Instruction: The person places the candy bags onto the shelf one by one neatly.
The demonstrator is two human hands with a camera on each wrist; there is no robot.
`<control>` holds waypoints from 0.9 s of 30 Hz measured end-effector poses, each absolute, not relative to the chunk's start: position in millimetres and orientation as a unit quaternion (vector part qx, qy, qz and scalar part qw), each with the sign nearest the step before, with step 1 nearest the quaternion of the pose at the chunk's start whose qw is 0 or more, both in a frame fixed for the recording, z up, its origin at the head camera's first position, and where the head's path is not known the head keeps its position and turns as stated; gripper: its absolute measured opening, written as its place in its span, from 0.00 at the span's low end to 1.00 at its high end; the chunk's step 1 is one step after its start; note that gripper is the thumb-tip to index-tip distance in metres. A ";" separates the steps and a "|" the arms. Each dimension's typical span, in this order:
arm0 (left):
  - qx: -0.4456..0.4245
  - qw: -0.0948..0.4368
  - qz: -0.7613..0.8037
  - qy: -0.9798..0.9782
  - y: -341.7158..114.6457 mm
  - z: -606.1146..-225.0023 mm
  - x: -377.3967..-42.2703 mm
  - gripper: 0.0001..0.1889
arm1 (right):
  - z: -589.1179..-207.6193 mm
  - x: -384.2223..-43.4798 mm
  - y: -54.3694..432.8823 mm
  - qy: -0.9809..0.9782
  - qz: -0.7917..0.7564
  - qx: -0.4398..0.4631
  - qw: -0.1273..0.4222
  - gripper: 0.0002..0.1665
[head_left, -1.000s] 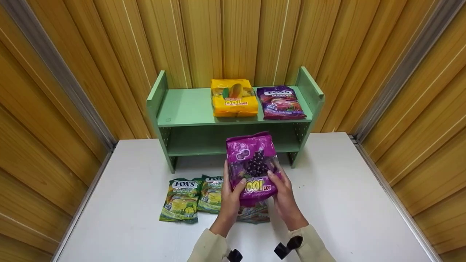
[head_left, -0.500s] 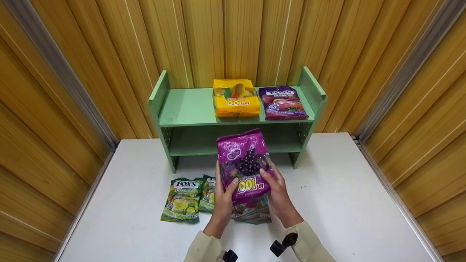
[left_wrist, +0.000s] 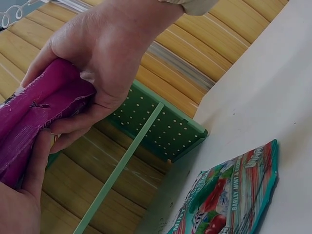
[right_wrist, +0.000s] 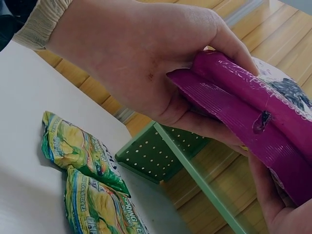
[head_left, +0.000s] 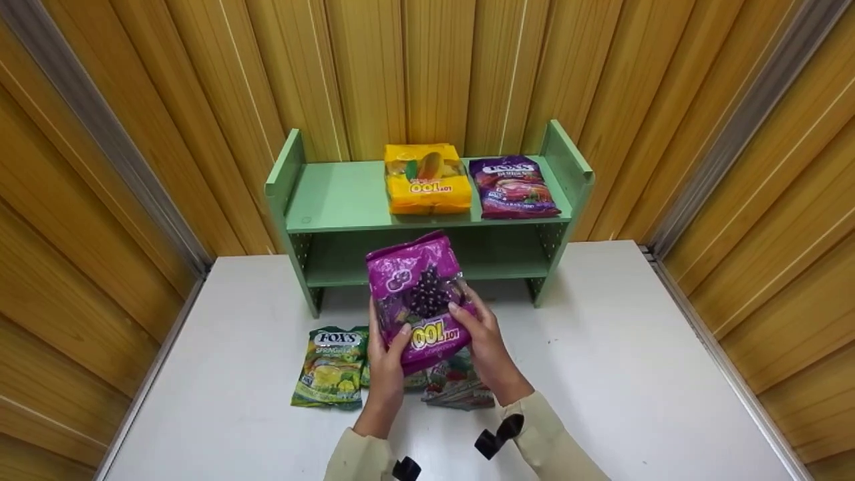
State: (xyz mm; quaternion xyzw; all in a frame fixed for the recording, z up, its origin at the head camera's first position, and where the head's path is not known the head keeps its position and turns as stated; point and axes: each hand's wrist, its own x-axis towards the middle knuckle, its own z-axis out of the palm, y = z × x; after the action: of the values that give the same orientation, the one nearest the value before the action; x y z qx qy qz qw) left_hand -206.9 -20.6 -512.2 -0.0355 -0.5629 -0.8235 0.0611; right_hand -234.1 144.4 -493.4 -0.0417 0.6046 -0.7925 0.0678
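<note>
In the head view, both hands hold up a purple candy bag with dark fruit and "LOT 100" on its front. My left hand grips its left side and my right hand its right, thumbs on the front. The bag tilts leftward, apart from the table, before the green shelf. The left wrist view shows its folded purple end. Beneath lie a green Fox's candy bag, a second green one partly hidden in the head view, and a teal-and-red mint candy bag.
On the shelf's upper board, a yellow mango candy bag sits left of a dark purple Fox's bag. The shelf's side panels rise above that board. A white table lies below, with wood-look walls around.
Both hands have carried the purple candy bag leftward, and it tilts further left. More of the mint bag shows now, while the second green bag is more covered.
</note>
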 end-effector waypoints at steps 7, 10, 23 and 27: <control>-0.026 0.081 -0.823 -0.562 -29.4 -511.2 -206.3 0.40 | -487.6 -237.1 134.7 0.615 -0.783 -0.048 0.080 0.38; -0.021 0.082 -0.826 -0.557 -32.9 -509.5 -205.3 0.40 | -485.7 -238.4 131.0 0.615 -0.783 -0.054 0.080 0.38; -0.004 0.103 -0.831 -0.547 -47.7 -501.1 -206.4 0.39 | -475.7 -246.2 115.1 0.632 -0.765 -0.081 0.096 0.35; -0.005 0.104 -0.835 -0.541 -52.3 -499.4 -207.2 0.39 | -472.8 -249.1 110.7 0.633 -0.762 -0.099 0.095 0.34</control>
State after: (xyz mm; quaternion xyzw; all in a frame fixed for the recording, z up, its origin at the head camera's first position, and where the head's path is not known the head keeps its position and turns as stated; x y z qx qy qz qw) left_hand -207.2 -52.3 -499.4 -0.0049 -0.5406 -0.8349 0.1035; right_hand -249.1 110.7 -472.8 -0.0987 0.6331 -0.7618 0.0954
